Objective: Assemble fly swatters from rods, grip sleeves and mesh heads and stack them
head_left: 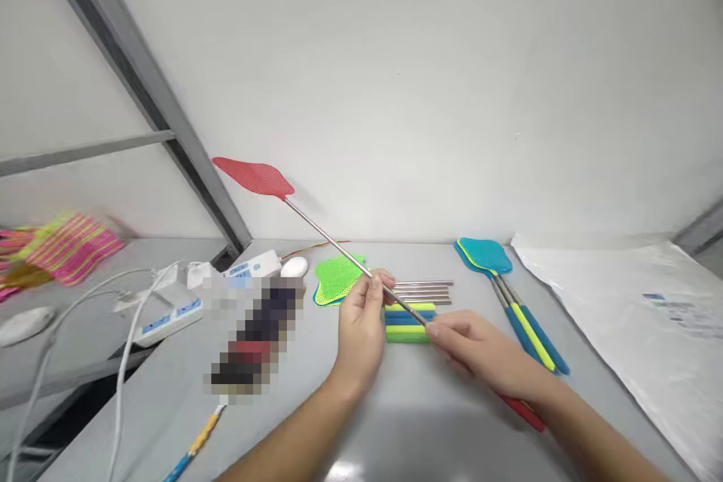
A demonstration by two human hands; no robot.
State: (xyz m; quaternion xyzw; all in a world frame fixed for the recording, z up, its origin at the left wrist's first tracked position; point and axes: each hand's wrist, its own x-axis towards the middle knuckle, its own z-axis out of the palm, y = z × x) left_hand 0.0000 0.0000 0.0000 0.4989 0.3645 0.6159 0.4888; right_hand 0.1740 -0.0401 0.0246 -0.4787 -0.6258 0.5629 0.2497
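A red fly swatter (257, 176) with a metal rod and a red handle slants across the middle, its mesh head up at the left. My left hand (364, 324) is closed around the rod partway along. Lower down, my right hand (474, 346) grips it where rod and handle meet; the handle's end shows past the wrist. Beneath lie blue, yellow and green handles (407, 333) in a row. Several loose metal rods (426, 292) are just behind them. Green and yellow mesh heads (337, 279) lie partly hidden behind my left hand.
Fly swatters with blue and yellow heads (486, 254) lie stacked at the right, beside a large white plastic bag (615, 309). Left of my hands are a pixelated object (254, 339) with a cord, power strips (169, 320), white cables (121, 376) and a white mouse (294, 266).
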